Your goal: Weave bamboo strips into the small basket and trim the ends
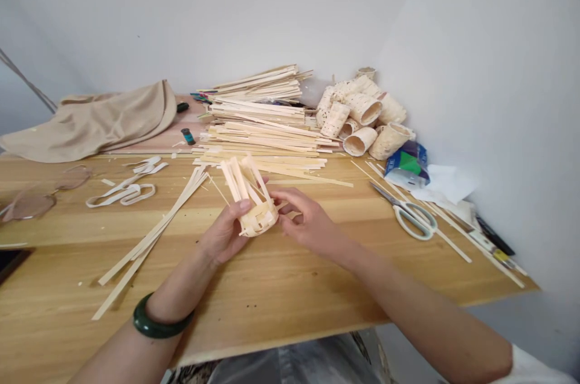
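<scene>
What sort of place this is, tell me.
Likely a small weaving workspace, judging by the piled pale strips, the heap of hollow cylinders, and the partly woven piece in the left hand.

Our left hand (229, 230) and right hand (310, 221) are bare, and we wear a smooth, rounded, dark green bracelet (156, 329). Well to the right of the bracelet, we have a plain white sleeve (530, 367). Nearer the bracelet, lower right, our grey clothing (267, 367) has a lengthwise seam (284, 366).
</scene>
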`<state>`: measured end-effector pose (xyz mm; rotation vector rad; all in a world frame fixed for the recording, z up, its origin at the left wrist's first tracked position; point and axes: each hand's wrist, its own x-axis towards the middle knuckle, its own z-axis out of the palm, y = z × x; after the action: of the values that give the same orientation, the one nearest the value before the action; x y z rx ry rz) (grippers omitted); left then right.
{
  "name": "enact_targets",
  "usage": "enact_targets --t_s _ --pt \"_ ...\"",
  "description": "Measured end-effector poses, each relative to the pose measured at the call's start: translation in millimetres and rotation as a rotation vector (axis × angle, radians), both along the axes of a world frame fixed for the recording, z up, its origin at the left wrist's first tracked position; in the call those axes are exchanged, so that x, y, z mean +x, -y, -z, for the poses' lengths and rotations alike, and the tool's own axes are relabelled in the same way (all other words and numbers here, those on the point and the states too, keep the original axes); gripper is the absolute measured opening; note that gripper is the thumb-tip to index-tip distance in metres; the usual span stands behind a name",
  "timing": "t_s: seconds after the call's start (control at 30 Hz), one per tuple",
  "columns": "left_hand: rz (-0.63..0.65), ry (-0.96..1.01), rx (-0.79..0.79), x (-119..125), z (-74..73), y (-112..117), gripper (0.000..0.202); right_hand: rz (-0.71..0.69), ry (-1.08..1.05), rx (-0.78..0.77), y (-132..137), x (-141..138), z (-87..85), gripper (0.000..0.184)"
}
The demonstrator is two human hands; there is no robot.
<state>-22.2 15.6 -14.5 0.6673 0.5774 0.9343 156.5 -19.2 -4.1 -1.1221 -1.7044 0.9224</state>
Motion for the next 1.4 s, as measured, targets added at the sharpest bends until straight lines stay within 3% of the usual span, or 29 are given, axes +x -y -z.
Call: enact_targets --t_s 0.1,0.2,0.33,0.47,0.57,0.63,0.8,0.93,1.0,1.13,1.2,1.3,1.4 --pt "-0.049 -0.069 -0.006 -3 -0.1 -6 0.037 0.1 0.037 -0.087 5 10 0.0 0.021" --pt "-0.139 -0.043 -0.044 -6 -6.6 -11 0.02 0.256 0.281 0.012 15 40 1.2 0.018" --pt "-0.184 -0.028 -0.083 -6 -15.4 -11 0.015 0.507 0.534 0.096 40 114 6.2 0.019" --pt "-0.116 0.001 -0.127 -2 -16.8 -4 0.028 0.772 0.741 0.1 66 191 11.9 0.025" --pt "-0.061 0.053 -0.139 1 -17.5 0 0.035 0.793 0.845 0.028 73 223 16.1 0.025" --pt "-0.067 0.069 -0.194 2 -19.1 1 0.028 0.746 0.895 -0.018 71 233 15.9 0.023" --pt "-0.125 0.05 -0.275 5 -26.1 1 0.043 0.609 0.992 -0.134 56 240 -2.7 0.025" --pt "-0.12 0.11 -0.309 7 -30.9 2 0.052 0.616 1.021 -0.21 49 240 -20.5 0.033" --pt "-0.12 0.132 -0.319 6 -32.4 2 0.054 0.653 0.839 -0.31 50 238 -26.0 0.042" --pt "-0.11 0.19 -0.355 6 -33.1 3 0.055 0.61 0.201 -0.5 57 221 -31.1 0.068" --pt "-0.101 0.222 -0.371 6 -32.5 3 0.056 0.558 0.076 -0.474 62 203 -30.1 0.077" --pt "-0.087 0.264 -0.381 6 -31.3 4 0.058 0.465 0.156 -0.352 63 166 -22.7 0.073" --pt "-0.052 0.302 -0.399 6 -32.0 6 0.06 0.326 0.362 0.109 58 127 -14.8 0.049"
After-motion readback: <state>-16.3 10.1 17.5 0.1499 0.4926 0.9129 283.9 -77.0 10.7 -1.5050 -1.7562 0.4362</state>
